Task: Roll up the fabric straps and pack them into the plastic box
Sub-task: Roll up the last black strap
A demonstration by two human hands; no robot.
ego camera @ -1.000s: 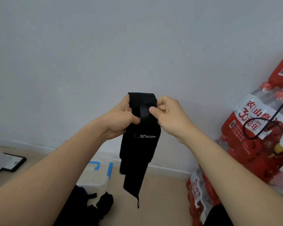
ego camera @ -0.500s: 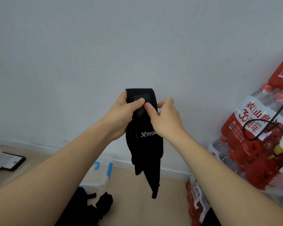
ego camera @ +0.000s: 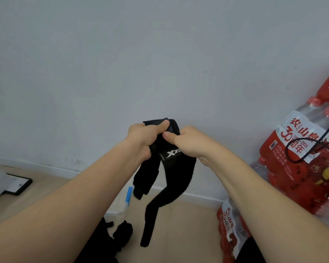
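A black fabric strap (ego camera: 177, 173) with a white logo hangs in the air before the wall, its top end partly rolled. My left hand (ego camera: 142, 138) grips that top end, thumb laid across the roll. My right hand (ego camera: 186, 142) pinches the same end from the right, thumb against the fabric. Two loose tails dangle below toward the floor. The clear plastic box (ego camera: 120, 205) with a blue latch sits on the floor, mostly hidden behind my left forearm. More black straps (ego camera: 122, 233) lie on the floor in front of it.
Shrink-wrapped packs of red-labelled water bottles (ego camera: 300, 158) are stacked at the right, with a black cable looped over them; another pack (ego camera: 228, 224) lies lower. A black-edged flat board (ego camera: 17, 186) and a white sheet lie at the left on the wooden floor.
Both hands have lowered and tipped the strap's top toward me. The hanging part has split into two swinging tails, and the long one has swung out to the right.
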